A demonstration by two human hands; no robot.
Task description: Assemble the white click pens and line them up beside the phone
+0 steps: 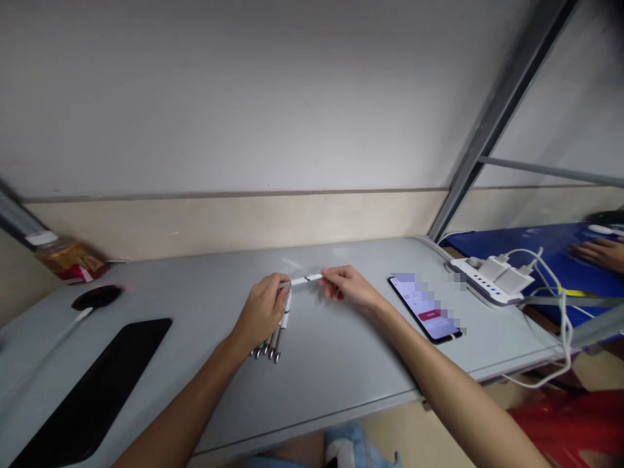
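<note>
A slim white pen (307, 279) with dark marks stretches nearly level between my two hands above the grey table. My left hand (264, 307) pinches its left end between thumb and fingers. At the right end, the fingertips of my right hand (347, 286) are closed on it. Several similar pens (277, 341) with silver tips lie side by side under and beside my left hand, which hides part of them.
A phone (424, 309) with a lit screen lies right of my hands. Beyond it sits a white power strip (487, 281) with plugged-in chargers and loose cables. Leftward are a black mat (97, 390), a round black object (96, 298) and a bottle (68, 257). Another person's hand (602, 252) rests far right.
</note>
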